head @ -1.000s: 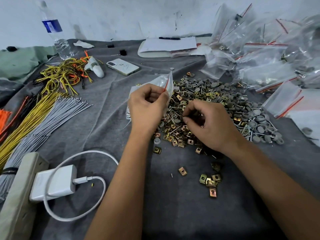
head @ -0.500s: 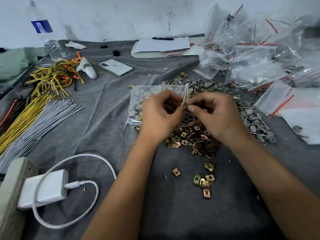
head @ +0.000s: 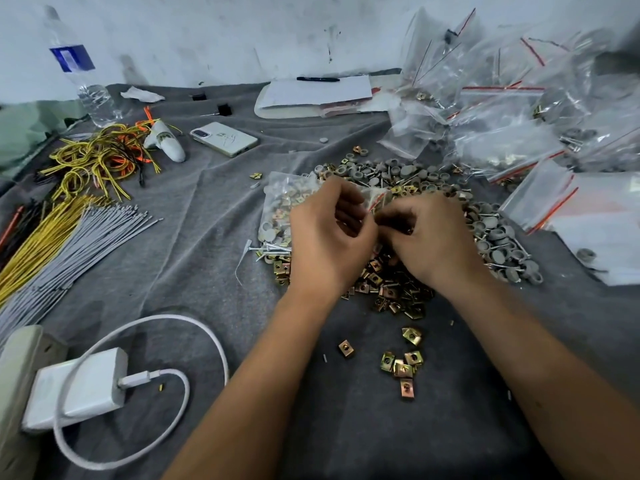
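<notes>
A small clear zip bag (head: 282, 206) with a red seal strip lies on the grey cloth, partly filled with grey caps, brass clip nuts and screws. My left hand (head: 329, 237) pinches the bag's open mouth at its right end. My right hand (head: 429, 237) is right beside it with curled fingers at the same mouth, pinching the bag edge or a small part; I cannot make out which. Under and beyond both hands spreads a heap of brass clip nuts (head: 391, 289) and grey caps with screws (head: 491, 237).
Several loose clip nuts (head: 403, 365) lie near me. Filled and empty zip bags (head: 502, 133) pile up at the right. Left: wire bundles (head: 69, 230), charger with cable (head: 79, 386), power strip (head: 17, 375), phone (head: 225, 138), water bottle (head: 83, 74). A notepad with pen (head: 315, 93) sits at the back.
My right hand rose from the heap of nuts to the bag's mouth beside my left hand. The bag went from held upright to lying flatter on the cloth.
</notes>
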Available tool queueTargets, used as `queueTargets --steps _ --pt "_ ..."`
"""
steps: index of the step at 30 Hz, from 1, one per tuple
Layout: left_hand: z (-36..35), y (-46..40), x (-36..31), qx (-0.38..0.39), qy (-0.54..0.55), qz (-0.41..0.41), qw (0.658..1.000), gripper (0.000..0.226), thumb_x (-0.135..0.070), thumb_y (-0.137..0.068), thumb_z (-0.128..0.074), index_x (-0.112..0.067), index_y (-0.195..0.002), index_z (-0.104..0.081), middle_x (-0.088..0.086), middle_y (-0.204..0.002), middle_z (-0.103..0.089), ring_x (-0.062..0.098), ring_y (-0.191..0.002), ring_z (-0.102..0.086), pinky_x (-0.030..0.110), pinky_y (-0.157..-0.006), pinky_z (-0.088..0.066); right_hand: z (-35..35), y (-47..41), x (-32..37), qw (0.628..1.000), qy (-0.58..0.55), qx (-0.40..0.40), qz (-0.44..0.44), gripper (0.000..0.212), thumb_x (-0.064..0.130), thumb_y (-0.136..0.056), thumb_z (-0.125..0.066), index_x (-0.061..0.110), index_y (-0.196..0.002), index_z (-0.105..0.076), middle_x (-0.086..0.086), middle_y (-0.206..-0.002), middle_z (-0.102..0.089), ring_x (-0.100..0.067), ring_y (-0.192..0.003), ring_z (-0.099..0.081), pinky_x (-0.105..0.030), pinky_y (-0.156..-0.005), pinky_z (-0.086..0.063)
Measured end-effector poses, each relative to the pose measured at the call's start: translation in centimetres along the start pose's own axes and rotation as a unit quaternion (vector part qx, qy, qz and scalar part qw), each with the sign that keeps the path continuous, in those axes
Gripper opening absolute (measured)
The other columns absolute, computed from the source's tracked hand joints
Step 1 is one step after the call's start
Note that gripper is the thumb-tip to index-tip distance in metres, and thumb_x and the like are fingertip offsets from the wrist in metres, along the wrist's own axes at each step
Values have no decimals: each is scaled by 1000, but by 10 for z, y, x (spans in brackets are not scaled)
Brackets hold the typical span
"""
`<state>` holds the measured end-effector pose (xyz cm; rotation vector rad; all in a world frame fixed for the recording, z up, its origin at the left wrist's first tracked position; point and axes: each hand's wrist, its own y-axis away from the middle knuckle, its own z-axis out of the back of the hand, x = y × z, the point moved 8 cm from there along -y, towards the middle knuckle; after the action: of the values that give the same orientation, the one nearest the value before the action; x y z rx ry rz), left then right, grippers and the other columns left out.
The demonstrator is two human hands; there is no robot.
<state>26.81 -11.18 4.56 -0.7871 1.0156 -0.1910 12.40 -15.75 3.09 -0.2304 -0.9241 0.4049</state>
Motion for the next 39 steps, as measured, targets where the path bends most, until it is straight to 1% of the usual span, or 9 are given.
queueTargets --steps 3,6,11,17,21,26,30,34,39 --pt "0 0 -11 -7 -12 -46 999 18 2 -77 -72 -9 -86 -62 -4 -74 -63 13 -65 -64 25 -55 -52 8 1 6 995 -85 -47 29 22 2 -84 -79 19 -97 -81 8 -87 -77 0 -72 -72 -15 -65 -56" --pt "7 -1 -11 -39 -11 -43 998 17 -2 -78 -72 -12 -86 -62 -7 -74 -63 12 -64 -64 27 -54 -52 7 2 3 984 -167 -59 26 16 4 -88 -77 14 -101 -79 2 -87 -78 -4 -56 -69 -17 -45 -50" --pt "21 -5 -3 -77 10 30 996 16 -7 -82 -75 -17 -85 -62 -7 -72 -65 12 -62 -65 21 -53 -50 27 1 -1 976 -146 -152 54 16 19 -88 -80 23 -102 -75 9 -90 -77 -7 -73 -74 -26 -66 -60" --pt "15 -19 -13 52 123 85 987 19 6 -85 -75 -10 -84 -66 1 -74 -67 11 -64 -63 24 -59 -52 26 -5 -8 993 -25 -112 28 43 52 -89 -71 28 -125 -68 15 -116 -71 0 -89 -67 -35 -78 -61" --pt "21 -44 -36 131 335 111 926 18 4 -79 -76 -14 -80 -72 1 -69 -67 12 -55 -61 24 -54 -51 10 -3 5 965 -251 57 56 41 60 -94 -61 41 -130 -60 14 -131 -67 -3 -124 -61 -30 -99 -53" --pt "24 -65 11 69 423 247 869 8 -5 -77 -64 -7 -83 -68 2 -73 -66 11 -62 -59 22 -57 -51 5 -2 10 928 -349 118 44 22 35 -86 -75 33 -107 -76 9 -94 -77 -5 -88 -73 -18 -74 -57" --pt "4 -31 61 120 393 352 841 10 -1 -92 -55 -1 -100 -61 7 -87 -69 18 -76 -60 29 -74 -54 -3 -3 -5 926 -355 129 -31 56 36 -85 -74 31 -137 -54 6 -113 -76 -3 -82 -72 -18 -53 -51" --pt "7 -25 76 86 457 365 807 19 2 -83 -61 -2 -102 -60 7 -83 -73 12 -67 -68 21 -63 -60 -14 -1 -13 931 -325 156 -63 81 33 -79 -77 26 -152 -43 6 -97 -78 -1 -74 -72 -14 -55 -51" --pt "9 -24 75 92 559 367 738 42 6 -79 -58 1 -120 -51 13 -95 -65 11 -68 -62 19 -65 -56 -9 -3 -10 960 -246 132 -12 33 40 -80 -79 33 -112 -74 2 -99 -77 -18 -94 -74 -38 -80 -59"
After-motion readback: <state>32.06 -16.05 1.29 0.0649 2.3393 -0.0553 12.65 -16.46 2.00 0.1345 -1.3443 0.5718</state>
